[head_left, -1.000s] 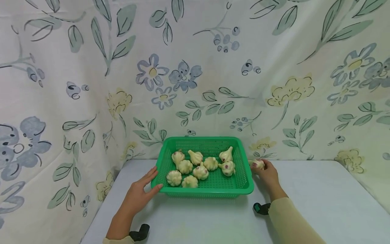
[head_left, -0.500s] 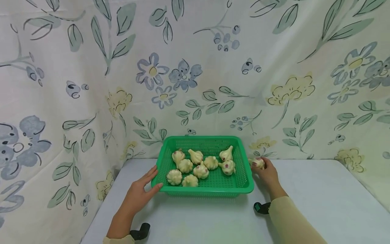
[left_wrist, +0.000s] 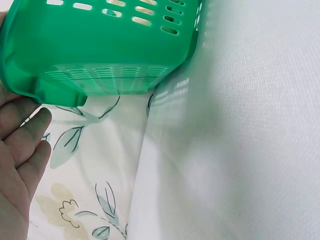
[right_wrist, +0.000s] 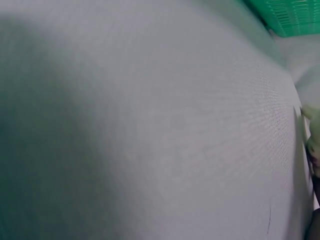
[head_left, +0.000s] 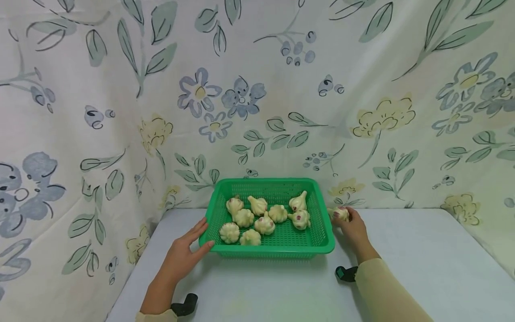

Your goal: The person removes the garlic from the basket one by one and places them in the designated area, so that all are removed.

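A green plastic basket (head_left: 273, 249) stands on the table with several garlic bulbs (head_left: 264, 224) inside it. My left hand (head_left: 183, 259) rests against the basket's left end, thumb at the front corner and fingers fairly straight along the rim. From the left wrist view, the fingers (left_wrist: 27, 137) lie beside the rim, with part of the hand cut off by the frame. To the right of the basket, my right hand (head_left: 356, 232) holds a single garlic bulb (head_left: 340, 214) low by the table. Only a sliver of that garlic bulb (right_wrist: 314, 132) shows in the right wrist view.
The white table (head_left: 273, 290) runs back to a floral cloth (head_left: 257, 98) hanging behind it. A black wrist device (head_left: 186, 306) sits at the left wrist, and another black device (head_left: 346, 273) at the right wrist.
Both hands, the basket and the held garlic bulb keep their places. The head view has shifted very slightly.
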Motion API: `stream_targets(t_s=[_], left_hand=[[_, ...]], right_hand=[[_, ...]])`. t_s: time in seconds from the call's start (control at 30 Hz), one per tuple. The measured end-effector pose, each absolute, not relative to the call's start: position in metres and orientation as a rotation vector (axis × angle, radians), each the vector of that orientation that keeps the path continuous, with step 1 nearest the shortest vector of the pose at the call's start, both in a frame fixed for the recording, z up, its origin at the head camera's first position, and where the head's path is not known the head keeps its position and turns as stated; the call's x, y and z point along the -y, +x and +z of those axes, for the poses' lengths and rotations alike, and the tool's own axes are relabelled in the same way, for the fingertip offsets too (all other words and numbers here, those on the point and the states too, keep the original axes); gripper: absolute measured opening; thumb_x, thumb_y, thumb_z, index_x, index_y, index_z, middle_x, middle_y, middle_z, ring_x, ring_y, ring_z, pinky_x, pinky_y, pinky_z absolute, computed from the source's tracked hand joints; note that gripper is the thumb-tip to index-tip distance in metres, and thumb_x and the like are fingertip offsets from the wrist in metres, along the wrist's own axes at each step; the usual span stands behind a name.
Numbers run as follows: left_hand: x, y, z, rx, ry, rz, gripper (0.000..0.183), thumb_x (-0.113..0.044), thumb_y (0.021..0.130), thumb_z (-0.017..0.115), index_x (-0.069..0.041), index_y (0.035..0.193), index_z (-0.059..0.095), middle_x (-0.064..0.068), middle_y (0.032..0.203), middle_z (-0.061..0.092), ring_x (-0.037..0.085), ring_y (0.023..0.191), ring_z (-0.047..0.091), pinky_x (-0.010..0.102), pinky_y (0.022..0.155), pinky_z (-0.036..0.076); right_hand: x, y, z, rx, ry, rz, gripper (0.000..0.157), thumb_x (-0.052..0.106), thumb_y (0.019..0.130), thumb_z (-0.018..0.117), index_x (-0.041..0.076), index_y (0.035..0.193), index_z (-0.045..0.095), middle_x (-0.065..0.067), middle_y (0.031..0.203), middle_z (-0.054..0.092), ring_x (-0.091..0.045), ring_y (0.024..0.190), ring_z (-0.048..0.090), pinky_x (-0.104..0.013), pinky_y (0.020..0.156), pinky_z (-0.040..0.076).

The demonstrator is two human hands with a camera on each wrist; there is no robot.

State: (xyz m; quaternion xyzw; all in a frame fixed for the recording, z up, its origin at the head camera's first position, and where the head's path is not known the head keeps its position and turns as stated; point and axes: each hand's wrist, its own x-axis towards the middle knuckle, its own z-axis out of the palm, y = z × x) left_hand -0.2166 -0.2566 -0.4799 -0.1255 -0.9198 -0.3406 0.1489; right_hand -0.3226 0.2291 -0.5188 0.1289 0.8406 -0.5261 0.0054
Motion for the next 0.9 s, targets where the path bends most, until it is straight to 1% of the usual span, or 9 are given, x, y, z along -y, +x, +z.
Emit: stream_targets(t_s=[0.17,0.37,0.67,0.9], left_hand=[[0.2578,-0.2165,-0.4791,2.654,-0.348,-1.009,0.066,-0.046,0.092,0.067,-0.011,0.145,0.050,-0.002,0.155,0.040,0.030,0.141,0.040,0.057,0.107,0.040],[0.2584,-0.2153,-0.4776,2.667,-0.339,-1.023,0.067,-0.049,0.091,0.066,-0.012,0.146,0.050,-0.004,0.156,0.039,0.027,0.142,0.039,0.055,0.108,0.040],[0.2577,-0.2172,-0.4800,2.640,-0.363,-0.991,0.065,-0.044,0.091,0.068,-0.011,0.145,0.050,-0.002,0.155,0.041,0.028,0.141,0.041,0.054,0.109,0.039],[0.2578,-0.2169,-0.4810,2.642,-0.358,-0.997,0.065,-0.044,0.091,0.068,-0.012,0.145,0.050,-0.002,0.155,0.041,0.028,0.140,0.041,0.055,0.108,0.040]], right_hand=[[-0.2284,-0.3223,-0.5170,-2.639,0.364,-1.656,0.081,0.031,0.095,0.062,-0.002,0.155,0.017,-0.028,0.156,0.027,-0.040,0.141,0.031,-0.053,0.116,0.030],[-0.2276,-0.3202,-0.5157,-2.634,0.359,-1.658,0.082,0.030,0.095,0.063,-0.002,0.155,0.017,-0.027,0.156,0.028,-0.040,0.141,0.031,-0.053,0.116,0.030],[-0.2300,-0.3205,-0.5202,-2.665,0.371,-1.648,0.084,0.034,0.094,0.064,-0.001,0.155,0.019,-0.027,0.155,0.030,-0.040,0.140,0.033,-0.053,0.115,0.031],[-0.2294,-0.3198,-0.5206,-2.660,0.376,-1.651,0.083,0.032,0.094,0.063,-0.001,0.155,0.017,-0.027,0.154,0.030,-0.040,0.140,0.033,-0.053,0.115,0.032]])
